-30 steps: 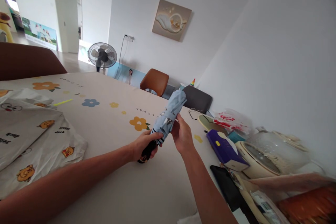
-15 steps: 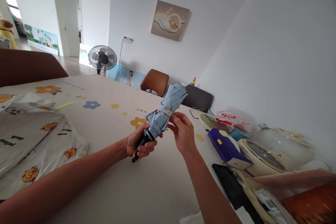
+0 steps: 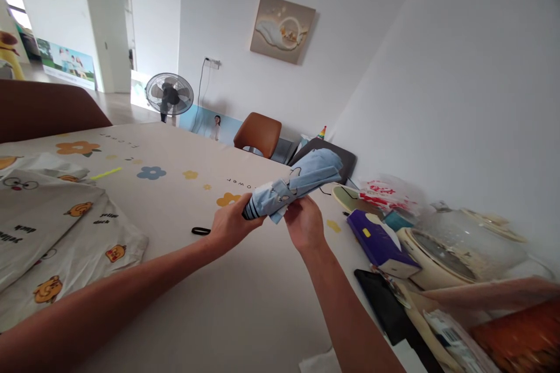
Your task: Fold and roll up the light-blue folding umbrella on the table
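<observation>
Light blue is the umbrella [image 3: 301, 183], and in the head view it is held in the air above the surface [image 3: 258, 309], tilted, with its wide end pointing away to the right. The left hand [image 3: 233, 221] is clamped around the narrow end, so the handle is covered from me. The right hand [image 3: 305, 224] touches the cloth from below, near the middle; whether its fingers pinch it, I cannot tell, because the tips are hidden.

The folds do not look quite tight, and a flap [image 3: 278, 214] hangs down between the two hands. In my judgement, this flap could slip loose if the right hand lets the cloth go, or become creased if it is pressed in a hurry. If the left hand holds too weakly, the whole umbrella may turn and the folds may loosen together. A black loop [image 3: 201, 231] is just beside the left hand; if it is joined to the handle, which I cannot see, it might catch on something. A wide swing to the right could also knock the purple box [image 3: 371, 239], and the box, if pushed, might disturb the jar [image 3: 485, 243] behind it.
</observation>
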A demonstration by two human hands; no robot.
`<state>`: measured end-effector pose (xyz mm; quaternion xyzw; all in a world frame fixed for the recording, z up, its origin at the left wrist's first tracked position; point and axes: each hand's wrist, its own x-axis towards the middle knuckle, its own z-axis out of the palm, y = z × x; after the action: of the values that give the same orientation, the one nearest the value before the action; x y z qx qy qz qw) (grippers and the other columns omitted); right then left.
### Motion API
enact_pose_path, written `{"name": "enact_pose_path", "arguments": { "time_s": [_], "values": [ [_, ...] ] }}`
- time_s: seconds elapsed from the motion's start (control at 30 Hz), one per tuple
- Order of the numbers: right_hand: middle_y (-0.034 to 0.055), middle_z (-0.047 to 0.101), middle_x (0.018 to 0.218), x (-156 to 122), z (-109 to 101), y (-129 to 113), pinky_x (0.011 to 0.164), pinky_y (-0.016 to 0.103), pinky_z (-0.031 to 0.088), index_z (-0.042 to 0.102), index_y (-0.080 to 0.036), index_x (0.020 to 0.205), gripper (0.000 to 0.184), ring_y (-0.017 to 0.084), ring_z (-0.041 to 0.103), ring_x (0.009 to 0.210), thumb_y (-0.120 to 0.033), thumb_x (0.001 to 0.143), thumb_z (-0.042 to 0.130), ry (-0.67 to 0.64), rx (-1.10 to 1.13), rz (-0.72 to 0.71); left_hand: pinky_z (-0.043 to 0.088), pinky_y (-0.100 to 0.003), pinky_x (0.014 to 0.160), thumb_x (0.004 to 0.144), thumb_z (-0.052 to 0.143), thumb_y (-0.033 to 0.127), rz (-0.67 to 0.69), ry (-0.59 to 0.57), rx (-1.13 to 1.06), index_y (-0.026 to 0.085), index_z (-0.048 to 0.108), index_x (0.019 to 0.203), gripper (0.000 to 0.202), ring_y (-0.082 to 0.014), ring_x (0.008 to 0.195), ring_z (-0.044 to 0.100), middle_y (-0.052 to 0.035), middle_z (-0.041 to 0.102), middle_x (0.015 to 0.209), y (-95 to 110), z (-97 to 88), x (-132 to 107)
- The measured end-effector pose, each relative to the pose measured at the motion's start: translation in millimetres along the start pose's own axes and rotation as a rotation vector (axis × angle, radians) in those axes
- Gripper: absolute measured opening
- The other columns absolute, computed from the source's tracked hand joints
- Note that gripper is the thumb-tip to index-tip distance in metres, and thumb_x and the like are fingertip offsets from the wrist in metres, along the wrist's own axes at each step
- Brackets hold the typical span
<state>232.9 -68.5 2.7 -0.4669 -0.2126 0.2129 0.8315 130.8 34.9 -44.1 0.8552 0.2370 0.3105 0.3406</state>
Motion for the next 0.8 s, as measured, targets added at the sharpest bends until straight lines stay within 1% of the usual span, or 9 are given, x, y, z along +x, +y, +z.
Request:
{"name": "enact_pose_path", "arguments": {
  "time_s": [0.1, 0.2, 0.27, 0.33, 0.4, 0.53, 0.6, 0.67, 0.8],
  "values": [
    [-0.0017, 0.059, 0.064, -1, 3, -1, 0.054, 0.026, 0.041, 0.06, -0.02, 0.067, 0.005, 0.013, 0.051, 0.061, -0.016, 0.065, 0.057, -0.01, 0.013, 0.006, 0.03, -0.024, 0.057, 0.073, 0.06, 0.044, 0.04, 0.004, 0.106, 0.027, 0.054, 0.106, 0.038, -0.0178, 0.072, 0.057, -0.0002, 0.064, 0.083, -1, -3.8, 0],
    [-0.0012, 0.06, 0.066, -3, 4, -1, 0.055, 0.026, 0.044, 0.06, -0.02, 0.068, 0.007, 0.014, 0.053, 0.062, -0.017, 0.064, 0.056, 0.06, -0.022, 0.006, 0.03, -0.024, 0.058, 0.075, 0.059, 0.041, 0.076, -0.007, 0.213, 0.028, 0.053, 0.109, 0.037, -0.0197, 0.08, 0.059, -0.0012, 0.065, 0.095, -1, -6.8, 2],
    [-0.0014, 0.06, 0.063, -5, 5, 0, 0.056, 0.028, 0.047, 0.059, -0.021, 0.067, 0.006, 0.015, 0.055, 0.063, -0.017, 0.064, 0.055, 0.113, -0.098, 0.012, 0.031, -0.024, 0.058, 0.075, 0.059, 0.039, 0.082, -0.004, 0.271, 0.029, 0.053, 0.108, 0.036, -0.0204, 0.083, 0.059, -0.0009, 0.065, 0.098, -3, -8.9, 4],
    [-0.0002, 0.061, 0.065, -9, 7, 1, 0.059, 0.033, 0.051, 0.058, -0.02, 0.067, 0.005, 0.018, 0.058, 0.067, -0.018, 0.065, 0.054, 0.136, -0.2, 0.01, 0.032, -0.024, 0.059, 0.075, 0.06, 0.037, 0.092, 0.01, 0.324, 0.03, 0.053, 0.108, 0.035, -0.0205, 0.084, 0.06, -0.0006, 0.065, 0.098, -7, -11.5, 9],
    [0.0022, 0.064, 0.071, -13, 11, 0, 0.066, 0.037, 0.054, 0.058, -0.019, 0.07, 0.005, 0.02, 0.061, 0.075, -0.018, 0.066, 0.057, 0.119, -0.258, 0.011, 0.034, -0.025, 0.06, 0.077, 0.06, 0.036, 0.132, 0.035, 0.381, 0.03, 0.051, 0.112, 0.037, -0.0207, 0.086, 0.06, -0.0015, 0.064, 0.099, -13, -14.4, 14],
    [0.0048, 0.067, 0.085, -19, 19, 1, 0.079, 0.04, 0.054, 0.062, -0.016, 0.078, 0.014, 0.021, 0.063, 0.083, -0.027, 0.069, 0.065, 0.05, -0.171, 0.085, 0.035, -0.028, 0.063, 0.08, 0.058, 0.032, 0.256, 0.07, 0.534, 0.026, 0.049, 0.116, 0.038, -0.0215, 0.086, 0.059, -0.0047, 0.063, 0.093, -25, -19.2, 20],
    [0.0051, 0.068, 0.087, -18, 19, 4, 0.081, 0.039, 0.054, 0.064, -0.016, 0.085, 0.023, 0.02, 0.063, 0.082, -0.031, 0.068, 0.068, 0.087, -0.133, 0.111, 0.035, -0.028, 0.066, 0.081, 0.057, 0.028, 0.336, 0.057, 0.595, 0.025, 0.047, 0.119, 0.038, -0.0212, 0.086, 0.058, -0.0055, 0.062, 0.091, -27, -20.2, 21],
    [0.0053, 0.068, 0.089, -16, 18, 8, 0.079, 0.038, 0.055, 0.064, -0.015, 0.087, 0.027, 0.02, 0.064, 0.08, -0.03, 0.066, 0.071, 0.126, -0.117, 0.124, 0.035, -0.029, 0.067, 0.083, 0.056, 0.025, 0.396, 0.04, 0.621, 0.025, 0.046, 0.12, 0.039, -0.0208, 0.086, 0.057, -0.006, 0.061, 0.091, -28, -20.3, 21],
    [0.0038, 0.069, 0.082, -10, 11, 11, 0.078, 0.035, 0.056, 0.064, -0.015, 0.083, 0.021, 0.017, 0.065, 0.075, -0.022, 0.065, 0.072, 0.097, -0.099, 0.159, 0.035, -0.029, 0.065, 0.083, 0.056, 0.026, 0.402, 0.041, 0.643, 0.024, 0.046, 0.118, 0.037, -0.0209, 0.084, 0.057, -0.0059, 0.06, 0.09, -27, -19.9, 21]
  ]
}}
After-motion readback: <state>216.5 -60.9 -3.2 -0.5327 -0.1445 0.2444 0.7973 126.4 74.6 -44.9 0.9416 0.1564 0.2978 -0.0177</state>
